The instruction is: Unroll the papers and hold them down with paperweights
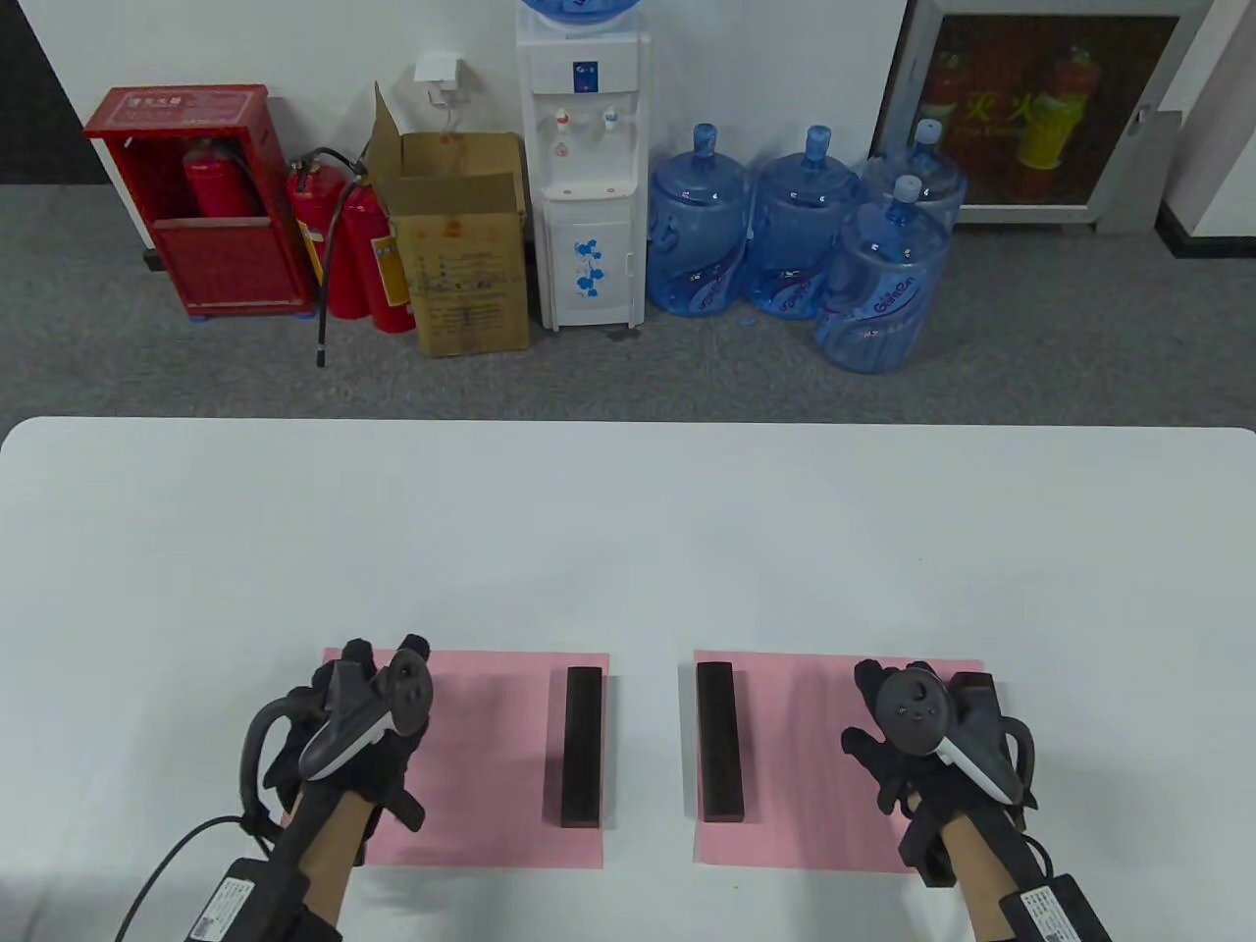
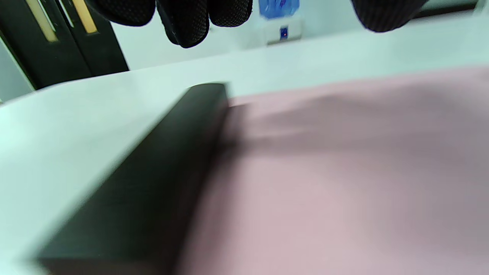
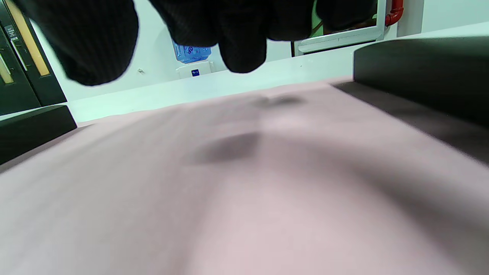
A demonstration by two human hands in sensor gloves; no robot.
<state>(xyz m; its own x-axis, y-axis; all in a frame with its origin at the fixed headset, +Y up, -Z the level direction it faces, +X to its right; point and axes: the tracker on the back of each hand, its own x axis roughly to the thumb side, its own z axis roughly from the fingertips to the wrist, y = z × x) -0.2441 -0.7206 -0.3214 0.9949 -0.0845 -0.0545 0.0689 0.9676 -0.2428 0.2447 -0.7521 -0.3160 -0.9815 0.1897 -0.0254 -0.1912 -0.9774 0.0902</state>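
Observation:
Two pink papers lie flat on the white table. The left paper has a black bar paperweight on its right edge. A second bar lies on its left edge, hidden under my left hand in the table view. My left fingers hover above that bar, holding nothing. The right paper has a bar on its left edge and another on its right edge, partly under my right hand. My right fingers hang above the paper, holding nothing.
The white table stretches far beyond the papers. Behind it on the floor stand a water dispenser, blue water bottles, a cardboard box and red fire extinguishers. A cable trails from my left wrist.

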